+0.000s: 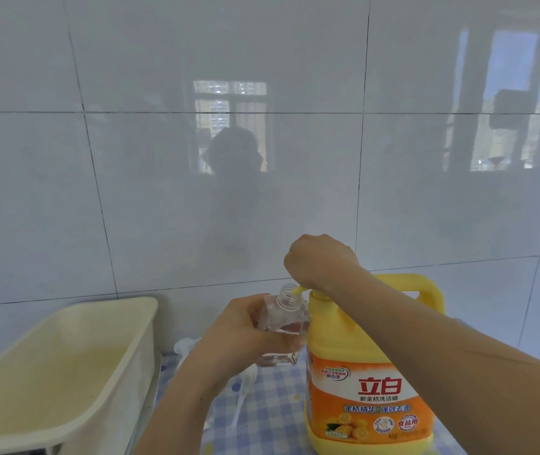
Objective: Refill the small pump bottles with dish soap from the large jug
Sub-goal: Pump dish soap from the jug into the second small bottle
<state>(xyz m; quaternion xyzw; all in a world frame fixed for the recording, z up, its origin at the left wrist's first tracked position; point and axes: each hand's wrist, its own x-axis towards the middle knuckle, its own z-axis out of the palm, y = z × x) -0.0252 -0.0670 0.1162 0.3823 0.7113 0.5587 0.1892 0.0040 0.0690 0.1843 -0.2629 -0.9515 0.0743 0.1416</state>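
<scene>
**Fingers [278, 339] closed on both sides: bottle in one, pump under the other**

Left hand [229, 326]: fingers and thumb curled round the body of a small clear plastic bottle [283, 318]. Thumb crosses the near face low down and the fingers wrap the far side. Neck and open mouth stand clear above the grip.

Right hand [319, 257]: balled downward over the top of a yellow pump [299, 289]. Fingertips are tucked under and out of sight; only the spout shows, poking out left from beneath the fist.

Glossy white tiled wall [163, 192] fills the background.

Blue-and-white checked cloth [262, 405] covers the work surface.

Cream rectangular plastic tub [114, 303] sits at left, against the wall.

Large yellow plastic jug [370, 389] with an orange label stands upright on the cloth, right of centre, handle to the rear. The pump rises from its neck.

Bottle is held off the cloth, tilted, its mouth leaning toward the jug. It sits just beside the jug's shoulder; cannot tell if they touch. The spout tip sits at the rim of the bottle mouth.

White pump top [185, 345] lies on the cloth behind the left wrist, partly hidden.
</scene>
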